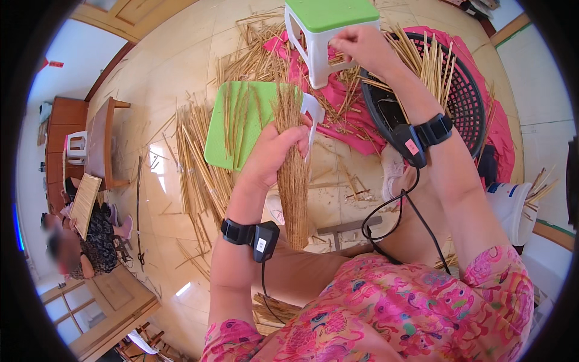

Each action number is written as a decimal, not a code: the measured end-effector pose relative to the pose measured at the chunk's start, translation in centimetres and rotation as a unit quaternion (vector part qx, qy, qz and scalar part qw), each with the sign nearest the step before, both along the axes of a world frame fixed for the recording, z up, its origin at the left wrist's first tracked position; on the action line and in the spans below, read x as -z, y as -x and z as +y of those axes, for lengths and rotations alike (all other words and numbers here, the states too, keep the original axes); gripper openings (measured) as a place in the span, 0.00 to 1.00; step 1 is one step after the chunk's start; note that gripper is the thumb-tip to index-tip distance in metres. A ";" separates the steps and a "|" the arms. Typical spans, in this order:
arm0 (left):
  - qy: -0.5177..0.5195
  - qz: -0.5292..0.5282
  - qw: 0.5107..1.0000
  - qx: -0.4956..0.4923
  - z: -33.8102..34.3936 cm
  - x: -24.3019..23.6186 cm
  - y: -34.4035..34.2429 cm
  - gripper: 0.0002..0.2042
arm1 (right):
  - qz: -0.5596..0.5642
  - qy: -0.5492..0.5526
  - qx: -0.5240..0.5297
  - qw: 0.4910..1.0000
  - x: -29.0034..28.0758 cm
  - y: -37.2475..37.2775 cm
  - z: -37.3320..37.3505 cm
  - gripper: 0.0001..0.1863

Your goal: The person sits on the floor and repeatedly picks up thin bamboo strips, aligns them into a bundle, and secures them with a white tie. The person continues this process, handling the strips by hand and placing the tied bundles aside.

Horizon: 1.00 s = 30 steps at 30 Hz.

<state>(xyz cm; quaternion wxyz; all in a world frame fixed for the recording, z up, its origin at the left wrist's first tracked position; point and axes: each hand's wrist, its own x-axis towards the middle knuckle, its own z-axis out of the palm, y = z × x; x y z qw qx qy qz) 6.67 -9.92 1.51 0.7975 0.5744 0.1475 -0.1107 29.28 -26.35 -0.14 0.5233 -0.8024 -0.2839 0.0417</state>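
Note:
My left hand [274, 151] is closed around a thick upright bundle of dry, tan, feathery stalks [294, 199]. The bundle's loose upper ends rise past the edge of a low stool with a green top [211, 136], where several thin stalks [234, 120] lie. My right hand [365, 51] is raised at the far right, in front of a white stool with a green seat [332, 13]. Its thumb and fingertips are pinched together; whatever they hold, if anything, is too small to make out. Both wrists wear black straps with small cabled boxes.
A dark mesh basket [467, 90] of cut stalks stands on pink cloth [503, 136] at right. A white bucket [506, 205] holds more. Stalks [196, 157] litter the tiled floor. At far left, a seated person holds a woven panel [85, 202] near a wooden table [101, 142].

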 end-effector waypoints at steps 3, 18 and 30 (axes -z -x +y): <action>0.084 0.005 0.996 -0.007 1.0 0.2 0.6 0.10 | 0.245 0.044 -0.189 0.950 -2.3 3.1 0.8 0.17; 0.173 -0.053 0.981 0.069 1.1 0.6 -0.3 0.25 | 0.346 -0.051 -0.342 0.872 -2.7 8.1 1.9 0.15; 0.157 -0.072 0.970 0.172 0.8 1.5 -0.7 0.43 | 0.343 -0.077 -0.381 0.855 -2.2 8.4 1.8 0.13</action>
